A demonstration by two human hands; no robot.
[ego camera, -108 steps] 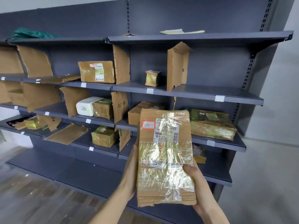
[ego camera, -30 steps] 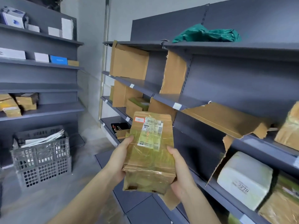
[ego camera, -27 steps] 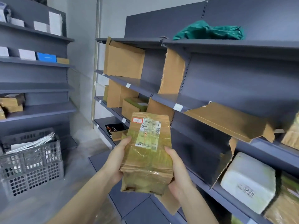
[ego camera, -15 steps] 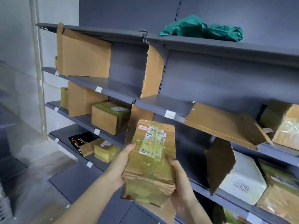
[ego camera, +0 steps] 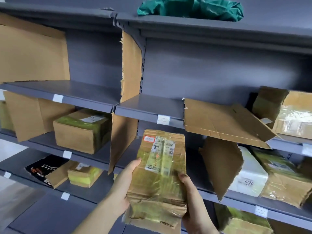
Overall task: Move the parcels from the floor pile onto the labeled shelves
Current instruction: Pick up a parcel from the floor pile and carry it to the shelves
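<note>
Before the shelves (ego camera: 150, 105), taped parcel (ego camera: 158, 179) gripped by left hand (ego camera: 120, 188); right hand (ego camera: 192, 200) seemingly likewise, fingers mostly hidden

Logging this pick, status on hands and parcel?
Left hand and right hand both grip the taped parcel. Parcel upright, off the shelves. Nothing between it and them.

Both forearms reach forward and upward. Left hand (ego camera: 120, 190) grips the parcel's (ego camera: 158, 179) left edge, thumb on front; right hand (ego camera: 192, 205) cups its lower right edge.
</note>
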